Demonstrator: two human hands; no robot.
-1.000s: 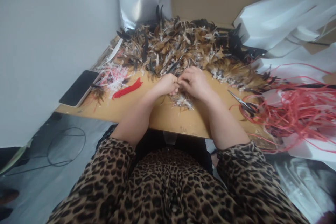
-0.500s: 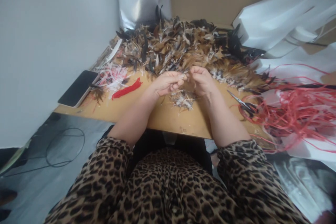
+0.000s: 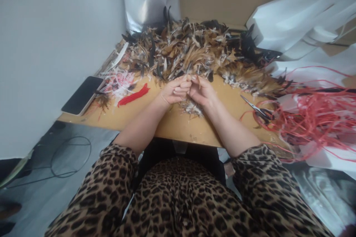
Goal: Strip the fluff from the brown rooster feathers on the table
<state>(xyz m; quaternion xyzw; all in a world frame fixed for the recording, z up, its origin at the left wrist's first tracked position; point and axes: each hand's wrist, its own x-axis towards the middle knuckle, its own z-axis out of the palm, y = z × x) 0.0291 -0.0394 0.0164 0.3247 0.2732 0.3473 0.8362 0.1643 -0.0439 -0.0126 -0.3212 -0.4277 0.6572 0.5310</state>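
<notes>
Above the middle of the table, my left hand (image 3: 178,89) and my right hand (image 3: 203,91) meet at the fingertips. The left fingers are curled into a pinch, and what they hold is hidden. A thin brown feather (image 3: 198,82) shows at the pinched fingers of my right hand. Just below both hands lies a small clump of whitish feather fluff (image 3: 192,109). Behind them spreads a large heap of brown, black and white feathers (image 3: 191,50).
On the left lie a phone (image 3: 82,95), pink and white strands (image 3: 118,82) and a red thread bundle (image 3: 133,95). Scissors (image 3: 257,108) and tangled red strings (image 3: 319,118) are on the right. A silver bag (image 3: 152,5) stands behind the feathers on the wooden table (image 3: 180,129).
My right hand has moved left and slightly down, closing the gap to my left hand. The left hand has shifted slightly left, and the fingertips now meet.
</notes>
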